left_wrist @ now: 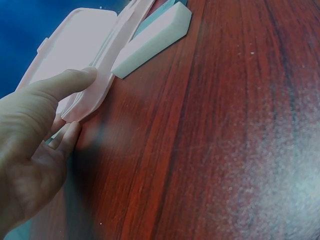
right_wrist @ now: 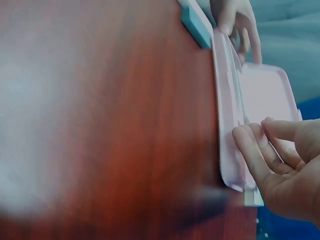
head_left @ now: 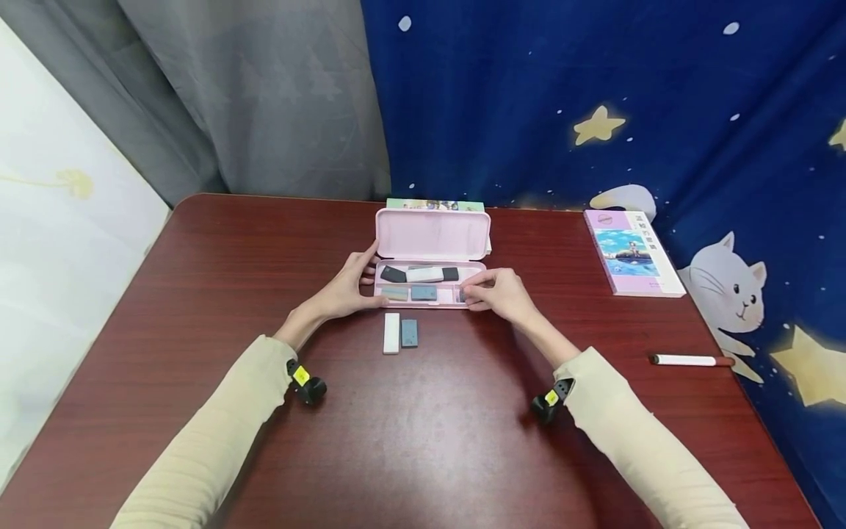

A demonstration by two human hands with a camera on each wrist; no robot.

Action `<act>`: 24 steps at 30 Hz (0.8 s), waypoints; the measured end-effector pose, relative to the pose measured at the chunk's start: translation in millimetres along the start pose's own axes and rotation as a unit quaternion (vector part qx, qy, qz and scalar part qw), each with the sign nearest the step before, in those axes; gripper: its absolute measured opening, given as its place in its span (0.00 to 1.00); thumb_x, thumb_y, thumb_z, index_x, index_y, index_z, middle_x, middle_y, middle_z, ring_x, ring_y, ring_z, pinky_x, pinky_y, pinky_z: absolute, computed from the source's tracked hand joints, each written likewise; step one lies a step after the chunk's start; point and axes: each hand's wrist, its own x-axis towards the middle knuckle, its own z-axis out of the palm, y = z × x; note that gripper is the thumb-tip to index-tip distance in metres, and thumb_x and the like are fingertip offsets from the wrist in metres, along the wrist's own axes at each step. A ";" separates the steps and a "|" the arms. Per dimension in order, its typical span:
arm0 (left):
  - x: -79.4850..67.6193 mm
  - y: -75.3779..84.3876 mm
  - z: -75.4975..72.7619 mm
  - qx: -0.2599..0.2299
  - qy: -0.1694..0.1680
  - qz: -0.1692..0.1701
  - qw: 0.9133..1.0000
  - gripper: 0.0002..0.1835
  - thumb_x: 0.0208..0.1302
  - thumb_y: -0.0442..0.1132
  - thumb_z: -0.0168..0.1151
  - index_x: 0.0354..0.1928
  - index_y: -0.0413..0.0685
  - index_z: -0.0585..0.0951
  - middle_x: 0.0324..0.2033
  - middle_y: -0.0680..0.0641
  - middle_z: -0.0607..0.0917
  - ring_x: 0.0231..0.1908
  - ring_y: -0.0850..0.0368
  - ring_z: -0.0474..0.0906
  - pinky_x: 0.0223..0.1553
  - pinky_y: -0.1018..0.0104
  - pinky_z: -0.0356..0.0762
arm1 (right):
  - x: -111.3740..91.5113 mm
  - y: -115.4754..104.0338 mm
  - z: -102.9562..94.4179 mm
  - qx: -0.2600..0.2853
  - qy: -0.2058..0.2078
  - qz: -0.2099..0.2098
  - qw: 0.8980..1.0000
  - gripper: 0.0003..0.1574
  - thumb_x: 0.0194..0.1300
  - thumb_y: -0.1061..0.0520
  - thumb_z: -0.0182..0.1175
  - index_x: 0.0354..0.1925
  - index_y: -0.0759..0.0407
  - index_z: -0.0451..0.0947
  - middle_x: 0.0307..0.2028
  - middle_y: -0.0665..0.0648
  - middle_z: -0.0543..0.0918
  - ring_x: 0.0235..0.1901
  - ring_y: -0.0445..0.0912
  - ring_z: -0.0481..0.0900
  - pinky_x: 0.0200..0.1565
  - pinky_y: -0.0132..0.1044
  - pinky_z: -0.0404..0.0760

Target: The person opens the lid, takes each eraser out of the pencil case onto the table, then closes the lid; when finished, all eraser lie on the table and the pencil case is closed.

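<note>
An open pink pencil case (head_left: 432, 236) lies at the back of the table with its lid raised. Its left end is held by my left hand (head_left: 344, 288), the thumb on the front edge and the fingers around the side. Inside are a black-and-white eraser (head_left: 424, 275), a dark block (head_left: 393, 274) and blue-grey erasers (head_left: 424, 293). At the right end of the case, my right hand (head_left: 504, 295) pinches a small grey-blue eraser (head_left: 462, 294), mostly hidden by the fingers. In front of the case lie a white eraser (head_left: 391, 333) and another blue-grey eraser (head_left: 409, 333).
A green illustrated book (head_left: 403, 203) sits behind the raised lid. Toward the right edge are a book with a pink-and-blue cover (head_left: 631, 253) and a white marker (head_left: 690, 360). Curtains (head_left: 476, 110) hang along the table's far edge.
</note>
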 end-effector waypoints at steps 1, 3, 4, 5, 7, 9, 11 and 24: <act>0.7 -4.7 0.7 0.003 0.001 -0.001 1.000 0.59 0.50 0.28 0.74 0.75 0.39 0.42 0.59 0.31 0.61 0.56 0.39 0.64 0.59 0.48 0.68 | 2.2 0.2 -3.1 -0.005 0.000 -0.005 1.000 0.12 0.63 0.68 0.63 0.43 0.78 0.80 0.35 0.74 0.83 0.30 0.53 0.86 0.36 0.42 0.85; 2.2 -12.9 1.7 0.011 0.002 0.000 1.000 0.59 0.51 0.30 0.74 0.76 0.42 0.42 0.59 0.33 0.61 0.57 0.41 0.64 0.59 0.50 0.68 | 5.4 0.2 -7.6 -0.021 0.002 -0.013 1.000 0.12 0.62 0.68 0.63 0.42 0.78 0.81 0.35 0.73 0.83 0.32 0.54 0.86 0.36 0.42 0.85; 2.6 -15.1 1.9 0.011 0.002 0.000 1.000 0.59 0.51 0.30 0.74 0.76 0.43 0.42 0.59 0.34 0.61 0.57 0.42 0.64 0.59 0.50 0.68 | 7.1 0.7 -9.2 -0.034 0.003 -0.017 0.999 0.11 0.62 0.68 0.64 0.42 0.77 0.81 0.35 0.72 0.84 0.32 0.55 0.86 0.36 0.42 0.85; 2.9 -16.6 2.0 0.010 0.002 0.002 1.000 0.59 0.50 0.30 0.74 0.76 0.43 0.42 0.59 0.34 0.61 0.56 0.43 0.64 0.59 0.51 0.69 | 8.5 1.0 -10.5 -0.056 0.005 -0.021 0.998 0.11 0.62 0.67 0.64 0.42 0.75 0.82 0.35 0.70 0.85 0.32 0.55 0.86 0.36 0.41 0.85; 3.1 -17.6 2.2 0.008 0.002 0.006 1.000 0.60 0.50 0.31 0.75 0.76 0.43 0.42 0.59 0.34 0.61 0.56 0.43 0.64 0.59 0.51 0.69 | 10.3 1.7 -12.1 -0.101 0.009 -0.033 0.994 0.10 0.61 0.65 0.66 0.41 0.72 0.83 0.33 0.66 0.86 0.31 0.54 0.86 0.35 0.37 0.84; 3.0 -17.9 2.4 0.008 0.002 0.005 1.000 0.60 0.49 0.31 0.75 0.76 0.44 0.43 0.59 0.35 0.62 0.56 0.44 0.64 0.58 0.51 0.70 | 11.8 2.4 -12.9 -0.156 0.015 -0.052 0.986 0.09 0.60 0.63 0.67 0.39 0.67 0.85 0.31 0.62 0.87 0.29 0.51 0.86 0.32 0.32 0.82; 3.1 -17.4 2.3 0.007 0.001 0.002 1.000 0.60 0.49 0.30 0.75 0.76 0.45 0.43 0.59 0.35 0.62 0.56 0.44 0.64 0.58 0.52 0.70 | 12.9 2.8 -13.8 -0.209 0.020 -0.080 0.974 0.07 0.59 0.62 0.69 0.37 0.64 0.86 0.30 0.58 0.87 0.26 0.47 0.84 0.28 0.30 0.78; -4.7 20.6 -1.9 -0.009 -0.005 0.003 1.000 0.56 0.50 0.23 0.71 0.73 0.29 0.43 0.58 0.25 0.59 0.56 0.31 0.62 0.58 0.42 0.66 | 16.8 -2.2 -5.6 -0.379 -0.047 -0.188 0.905 0.08 0.55 0.69 0.68 0.36 0.64 0.87 0.33 0.56 0.86 0.35 0.47 0.80 0.39 0.39 0.80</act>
